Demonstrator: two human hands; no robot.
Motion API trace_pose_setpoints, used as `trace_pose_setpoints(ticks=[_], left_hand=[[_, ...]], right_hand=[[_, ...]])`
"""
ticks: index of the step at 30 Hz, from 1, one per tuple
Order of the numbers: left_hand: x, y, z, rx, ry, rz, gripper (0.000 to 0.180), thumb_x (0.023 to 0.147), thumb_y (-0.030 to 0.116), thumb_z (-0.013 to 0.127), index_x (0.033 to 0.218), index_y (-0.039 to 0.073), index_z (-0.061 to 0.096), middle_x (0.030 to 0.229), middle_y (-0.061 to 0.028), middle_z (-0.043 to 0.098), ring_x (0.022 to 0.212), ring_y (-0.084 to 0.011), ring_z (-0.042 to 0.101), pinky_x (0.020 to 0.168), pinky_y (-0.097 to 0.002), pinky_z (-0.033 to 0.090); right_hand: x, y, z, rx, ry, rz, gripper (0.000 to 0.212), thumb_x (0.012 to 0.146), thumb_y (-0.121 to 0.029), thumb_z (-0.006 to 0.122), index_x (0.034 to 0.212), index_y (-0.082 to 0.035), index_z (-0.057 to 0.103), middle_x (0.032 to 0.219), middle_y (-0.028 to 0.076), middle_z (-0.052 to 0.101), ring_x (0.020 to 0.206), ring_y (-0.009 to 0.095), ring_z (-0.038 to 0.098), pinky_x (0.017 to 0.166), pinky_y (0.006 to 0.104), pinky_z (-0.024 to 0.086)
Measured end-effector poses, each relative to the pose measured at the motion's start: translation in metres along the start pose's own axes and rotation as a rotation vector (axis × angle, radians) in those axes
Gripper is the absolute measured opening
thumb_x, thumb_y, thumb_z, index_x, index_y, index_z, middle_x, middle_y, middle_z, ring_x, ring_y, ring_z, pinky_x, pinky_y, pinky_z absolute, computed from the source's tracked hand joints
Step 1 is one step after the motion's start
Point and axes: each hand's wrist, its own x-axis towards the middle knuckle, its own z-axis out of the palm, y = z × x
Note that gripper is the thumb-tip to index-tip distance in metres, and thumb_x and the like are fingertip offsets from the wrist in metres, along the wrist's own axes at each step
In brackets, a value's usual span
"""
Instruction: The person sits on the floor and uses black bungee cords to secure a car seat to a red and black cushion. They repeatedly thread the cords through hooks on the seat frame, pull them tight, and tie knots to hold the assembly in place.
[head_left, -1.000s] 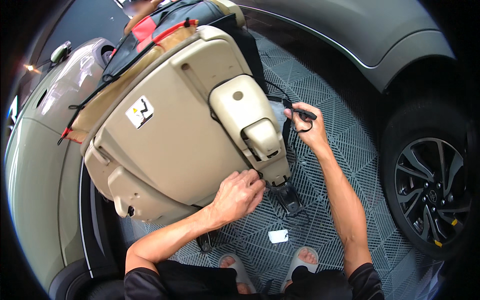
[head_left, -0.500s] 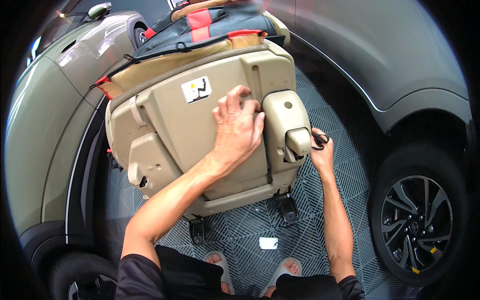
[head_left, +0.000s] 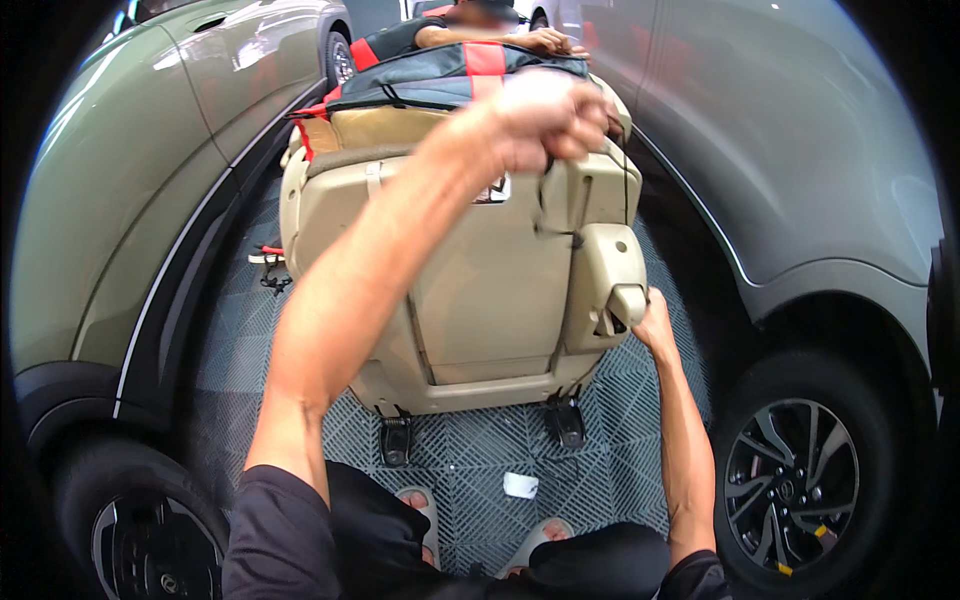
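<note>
A beige car seat (head_left: pixel 480 310) stands before me with its hard plastic back panel toward me. A dark grey and red seat cover (head_left: pixel 420 80) lies over its top, with tan lining showing. My left hand (head_left: pixel 555 120), blurred by motion, is raised above the panel's upper right with curled fingers, closed on a thin black cord (head_left: pixel 542 195) that hangs below it. My right hand (head_left: pixel 655 320) is low at the seat's right side, beside the beige plastic side cover (head_left: pixel 612 260); its fingers are mostly hidden behind that cover.
Across the seat, another person's hands (head_left: pixel 545 40) rest near the cover. A greenish car (head_left: pixel 130 190) flanks the left, a grey car (head_left: pixel 780 150) the right. Black seat feet (head_left: pixel 397 440) stand on the grille floor, near a white scrap (head_left: pixel 520 486). A red and black item (head_left: pixel 268 262) lies left.
My left hand has risen from the panel toward the seat's top, with black cord now hanging from it. The black loop at my right hand no longer shows. The view has shifted.
</note>
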Motion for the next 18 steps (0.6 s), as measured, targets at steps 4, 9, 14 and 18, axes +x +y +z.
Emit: trace_pose_setpoints(ticks=[4, 9, 14, 18], left_hand=[[0.036, 0.083, -0.071, 0.041, -0.002, -0.015, 0.028, 0.112, 0.020, 0.048, 0.090, 0.006, 0.059, 0.073, 0.0024, 0.046, 0.056, -0.0085, 0.041, 0.056, -0.0293, 0.042], [-0.026, 0.145, -0.047, -0.053, 0.060, 0.218, 0.034, 0.110, 0.014, 0.047, 0.076, 0.017, 0.044, 0.064, 0.0093, 0.033, 0.048, -0.0048, 0.026, 0.043, -0.0232, 0.028], [-0.045, 0.164, -0.080, 0.496, 0.131, 0.214, 0.027, 0.109, 0.015, 0.053, 0.082, 0.016, 0.052, 0.063, 0.0116, 0.032, 0.048, -0.0035, 0.027, 0.044, -0.0228, 0.023], [-0.068, 0.141, -0.048, 1.342, 0.404, 0.502, 0.020, 0.103, 0.016, 0.067, 0.116, 0.002, 0.071, 0.067, 0.0049, 0.054, 0.057, -0.0051, 0.043, 0.050, -0.0256, 0.032]], right_hand=[[0.015, -0.025, 0.002, 0.010, -0.148, 0.004, 0.035, 0.086, -0.018, 0.079, 0.111, 0.006, 0.076, 0.101, 0.023, 0.079, 0.098, 0.023, 0.076, 0.089, 0.0396, 0.057], [0.016, -0.024, -0.021, -0.039, -0.214, 0.030, 0.036, 0.084, -0.011, 0.080, 0.116, 0.004, 0.077, 0.102, 0.016, 0.080, 0.098, 0.018, 0.074, 0.092, 0.0360, 0.058], [0.021, -0.025, -0.011, -0.126, -0.221, 0.035, 0.030, 0.087, -0.010, 0.077, 0.115, -0.001, 0.080, 0.111, 0.019, 0.080, 0.108, 0.024, 0.075, 0.099, 0.0394, 0.057], [0.018, 0.000, -0.020, -0.063, -0.190, 0.038, 0.038, 0.080, -0.020, 0.086, 0.111, 0.001, 0.080, 0.104, 0.019, 0.081, 0.100, 0.022, 0.077, 0.095, 0.0391, 0.058]])
